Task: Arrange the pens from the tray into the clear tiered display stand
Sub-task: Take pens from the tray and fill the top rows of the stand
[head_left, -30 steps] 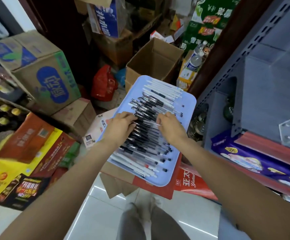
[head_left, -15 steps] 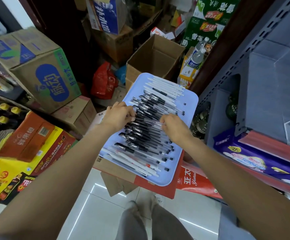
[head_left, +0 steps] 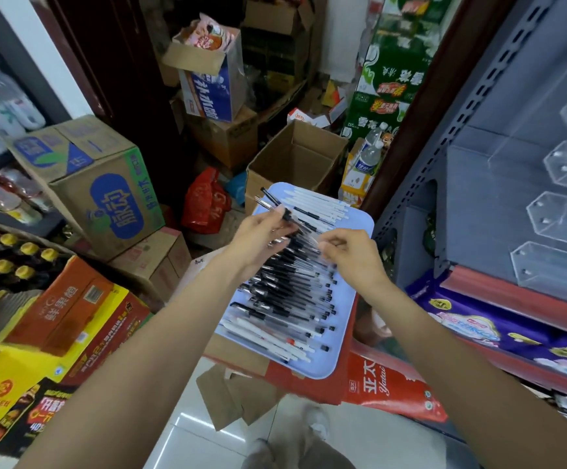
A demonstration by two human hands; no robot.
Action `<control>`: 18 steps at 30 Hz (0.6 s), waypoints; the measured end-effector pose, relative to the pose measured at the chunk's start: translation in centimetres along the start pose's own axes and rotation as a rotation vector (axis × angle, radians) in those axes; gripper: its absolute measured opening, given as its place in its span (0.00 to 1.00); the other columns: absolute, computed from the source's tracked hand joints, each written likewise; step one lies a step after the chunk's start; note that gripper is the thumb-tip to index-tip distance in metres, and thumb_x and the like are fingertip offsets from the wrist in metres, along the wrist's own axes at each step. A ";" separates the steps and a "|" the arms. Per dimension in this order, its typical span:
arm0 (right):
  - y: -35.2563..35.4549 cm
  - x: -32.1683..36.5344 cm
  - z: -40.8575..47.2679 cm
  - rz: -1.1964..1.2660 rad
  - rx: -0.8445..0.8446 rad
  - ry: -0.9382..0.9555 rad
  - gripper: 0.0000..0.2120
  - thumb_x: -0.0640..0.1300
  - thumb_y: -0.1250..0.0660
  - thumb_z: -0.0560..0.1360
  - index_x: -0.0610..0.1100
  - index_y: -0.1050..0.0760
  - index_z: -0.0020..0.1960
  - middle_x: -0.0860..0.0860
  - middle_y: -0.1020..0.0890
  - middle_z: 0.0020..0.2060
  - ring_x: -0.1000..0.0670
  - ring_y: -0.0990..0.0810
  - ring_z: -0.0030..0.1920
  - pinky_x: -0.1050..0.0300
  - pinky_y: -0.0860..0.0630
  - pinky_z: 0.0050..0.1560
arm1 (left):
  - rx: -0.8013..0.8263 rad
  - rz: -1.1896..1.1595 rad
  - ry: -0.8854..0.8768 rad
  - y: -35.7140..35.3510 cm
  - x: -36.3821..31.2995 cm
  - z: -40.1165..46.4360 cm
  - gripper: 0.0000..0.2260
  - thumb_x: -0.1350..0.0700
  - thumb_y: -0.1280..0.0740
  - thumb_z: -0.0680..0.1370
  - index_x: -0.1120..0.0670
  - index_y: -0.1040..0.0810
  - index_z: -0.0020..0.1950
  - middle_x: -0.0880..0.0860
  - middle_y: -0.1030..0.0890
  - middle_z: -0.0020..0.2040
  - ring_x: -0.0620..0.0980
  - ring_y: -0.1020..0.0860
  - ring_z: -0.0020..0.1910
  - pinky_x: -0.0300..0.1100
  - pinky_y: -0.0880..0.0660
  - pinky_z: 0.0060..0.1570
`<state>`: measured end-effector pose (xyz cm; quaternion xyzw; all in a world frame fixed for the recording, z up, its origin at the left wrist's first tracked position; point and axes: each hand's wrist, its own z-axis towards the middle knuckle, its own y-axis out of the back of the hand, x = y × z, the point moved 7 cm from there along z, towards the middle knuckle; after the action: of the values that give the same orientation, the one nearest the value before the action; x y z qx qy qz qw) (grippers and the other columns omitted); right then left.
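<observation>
Left hand [head_left: 258, 235] up off the pale blue rectangular plastic tray [head_left: 322, 367], fingers pinched round a small bunch of black-capped clear pens [head_left: 277, 209] that fan out toward eleven o'clock. Right hand [head_left: 353, 257] sits at three o'clock of it, fingers curled onto the far ends of the pens; whether it grips them or only steadies them I cannot tell. The rest of the pens lie heaped across the tray's middle, white ones at both ends. Best play here, I'd say: square the bunch up, tips level, before lifting away, so none slides loose. The clear acrylic tiered display stand [head_left: 566, 211] waits at two o'clock on the grey metal shelf, its tiers looking bare. The tray's near edge overhangs the red carton [head_left: 387, 390] beneath, so no leaning on it. Open room lies straight across to the right; the open brown cardboard box [head_left: 295, 157] crowds twelve o'clock.
</observation>
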<state>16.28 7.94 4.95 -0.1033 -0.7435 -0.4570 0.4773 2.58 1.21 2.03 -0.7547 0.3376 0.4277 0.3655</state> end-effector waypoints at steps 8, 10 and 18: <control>7.2 3.1 -1.8 0.026 0.047 0.019 0.14 0.50 0.28 0.72 0.47 0.26 0.53 0.52 0.21 0.44 0.52 0.22 0.46 0.55 0.25 0.50 | 0.006 0.063 -0.270 -8.4 -7.2 -0.9 0.12 0.59 0.47 0.83 0.57 0.26 0.45 0.53 0.23 0.36 0.44 0.21 0.33 0.39 0.25 0.42; 11.0 3.5 -2.5 0.050 -0.048 0.045 0.14 0.52 0.32 0.74 0.48 0.27 0.56 0.53 0.22 0.45 0.52 0.22 0.48 0.53 0.24 0.52 | 0.034 0.224 -0.380 -11.2 -9.2 -1.2 0.13 0.60 0.47 0.83 0.55 0.26 0.42 0.52 0.28 0.33 0.45 0.27 0.30 0.37 0.27 0.37; 28.3 2.1 -5.8 0.397 -0.399 0.255 0.12 0.36 0.37 0.77 0.46 0.27 0.59 0.52 0.19 0.36 0.58 0.20 0.34 0.63 0.23 0.39 | 0.441 0.890 -0.786 -28.6 -12.7 -4.3 0.09 0.58 0.42 0.81 0.55 0.24 0.44 0.46 0.26 0.33 0.44 0.28 0.33 0.33 0.32 0.35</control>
<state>35.42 18.71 23.78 -0.2801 -0.5385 -0.5011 0.6168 22.66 14.58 22.46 -0.2356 0.5398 0.7044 0.3962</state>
